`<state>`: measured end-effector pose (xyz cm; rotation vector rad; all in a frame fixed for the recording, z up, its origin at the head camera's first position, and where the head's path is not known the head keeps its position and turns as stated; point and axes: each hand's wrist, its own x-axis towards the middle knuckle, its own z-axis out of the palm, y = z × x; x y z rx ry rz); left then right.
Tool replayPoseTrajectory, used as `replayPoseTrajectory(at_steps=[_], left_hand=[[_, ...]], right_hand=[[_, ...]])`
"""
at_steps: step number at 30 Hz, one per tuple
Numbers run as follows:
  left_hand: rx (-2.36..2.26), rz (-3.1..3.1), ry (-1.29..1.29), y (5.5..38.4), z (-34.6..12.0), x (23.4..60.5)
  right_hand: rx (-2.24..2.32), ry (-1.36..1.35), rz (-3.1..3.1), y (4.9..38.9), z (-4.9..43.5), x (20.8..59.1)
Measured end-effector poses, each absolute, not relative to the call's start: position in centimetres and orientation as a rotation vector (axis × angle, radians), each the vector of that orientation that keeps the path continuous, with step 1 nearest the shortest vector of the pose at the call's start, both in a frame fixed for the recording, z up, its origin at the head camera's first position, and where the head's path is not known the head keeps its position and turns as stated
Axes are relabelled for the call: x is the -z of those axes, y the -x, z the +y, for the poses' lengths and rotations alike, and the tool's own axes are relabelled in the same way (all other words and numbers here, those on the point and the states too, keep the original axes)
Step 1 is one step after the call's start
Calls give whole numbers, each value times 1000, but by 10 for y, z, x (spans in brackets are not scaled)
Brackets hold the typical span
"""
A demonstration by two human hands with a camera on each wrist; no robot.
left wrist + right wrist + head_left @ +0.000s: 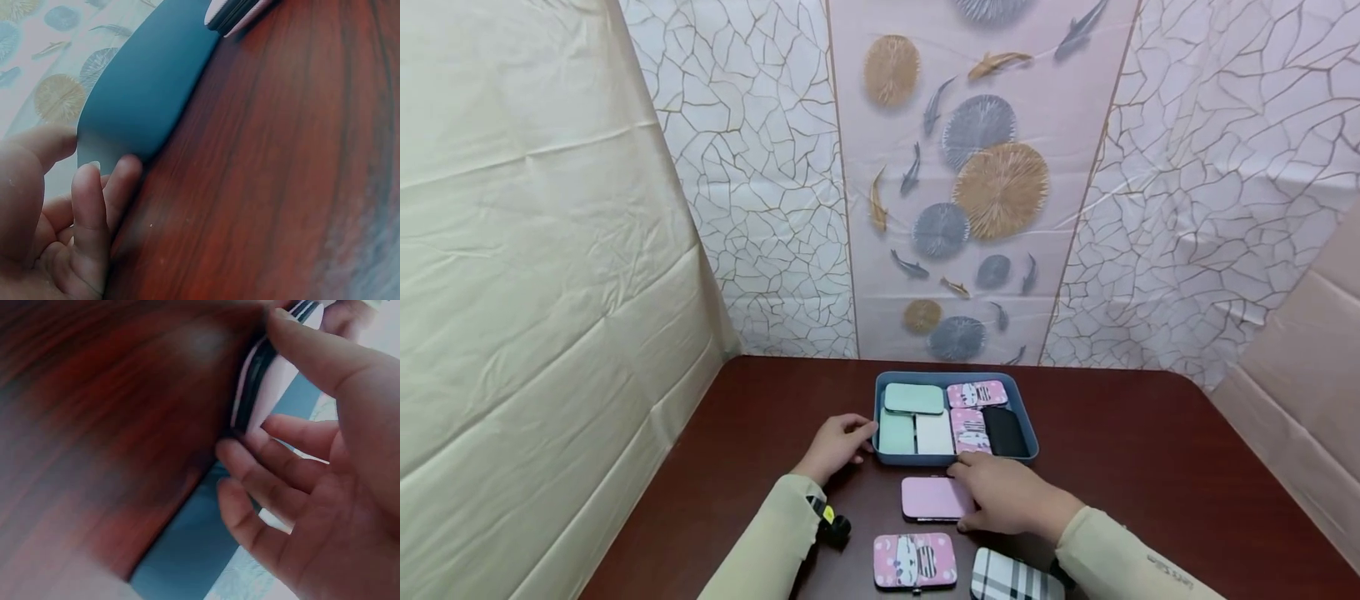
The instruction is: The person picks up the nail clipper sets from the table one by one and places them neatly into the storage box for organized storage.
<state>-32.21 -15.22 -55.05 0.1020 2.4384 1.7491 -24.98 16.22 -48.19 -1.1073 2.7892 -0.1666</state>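
A blue tray [917, 459] holds several small flat cases: a mint case [913, 398], another mint one, a white case [933, 432], a black case [1004, 432] and two pink patterned ones. My left hand [841, 442] holds the tray's left side near its front corner, fingertips against the outer wall [150, 75] in the left wrist view. Just in front of the tray, a plain pink case [934, 498] lies on the table. My right hand [1011, 493] grips its right end, the thumb at the near edge and fingers at the far edge beside the tray.
Nearer the front of the dark wooden table [1150, 467] lie a pink cat-patterned case [915, 561] and a black-and-white plaid case [1011, 577], the latter below my right wrist. Patterned cloth [955, 183] hangs behind the table, with pale cloth along both sides.
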Motion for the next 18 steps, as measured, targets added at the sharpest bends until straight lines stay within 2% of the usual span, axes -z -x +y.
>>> replayPoseTrajectory(at_steps=[18], left_hand=[[-1777,2434,-133,317,-150,545]], right_hand=[[406,1252,2748,251,165,476]])
